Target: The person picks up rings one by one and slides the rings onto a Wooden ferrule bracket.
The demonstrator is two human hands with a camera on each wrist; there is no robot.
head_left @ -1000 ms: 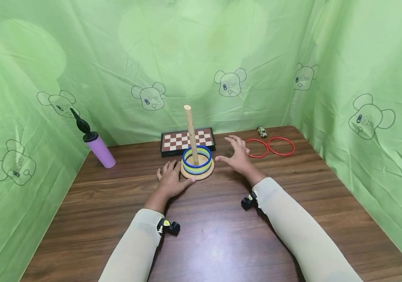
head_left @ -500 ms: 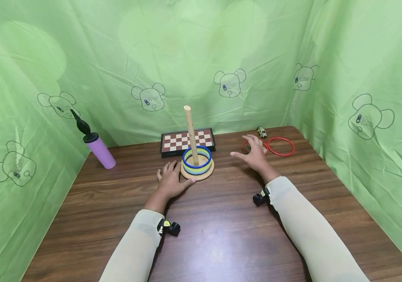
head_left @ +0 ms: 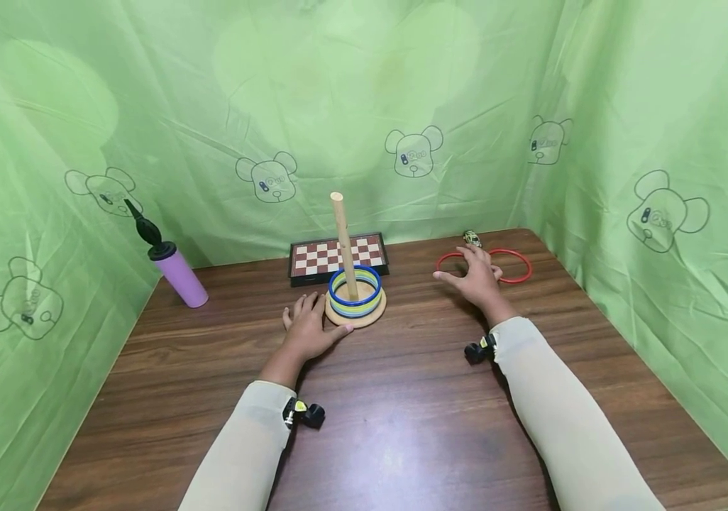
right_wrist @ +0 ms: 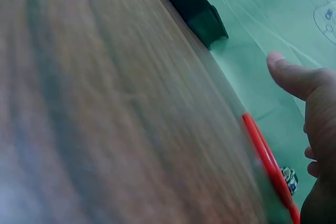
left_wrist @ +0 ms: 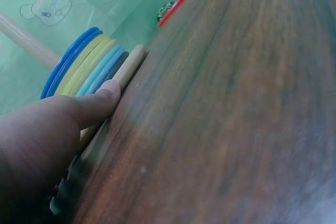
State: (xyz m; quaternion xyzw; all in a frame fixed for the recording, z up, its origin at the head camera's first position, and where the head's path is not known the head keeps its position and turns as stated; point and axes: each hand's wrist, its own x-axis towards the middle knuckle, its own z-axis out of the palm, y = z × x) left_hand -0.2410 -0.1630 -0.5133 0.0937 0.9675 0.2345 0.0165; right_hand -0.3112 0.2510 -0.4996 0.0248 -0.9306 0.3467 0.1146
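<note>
Head view shows the right hand (head_left: 477,278), fingers spread, over the nearer red ring (head_left: 460,267) at the counter's (head_left: 402,397) far right. The left hand (head_left: 309,331) lies flat, its thumb against the wooden peg base (head_left: 356,317). The ring looks thin, light and stiff, best pinched anywhere along its rim.

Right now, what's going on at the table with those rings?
A person is working a ring-stacking toy. The left hand rests flat on the table with its thumb against the wooden base of the peg, which already carries a stack of blue, yellow and teal rings. The right hand, fingers open, is over the two red rings lying flat at the far right; no ring is lifted.
</note>
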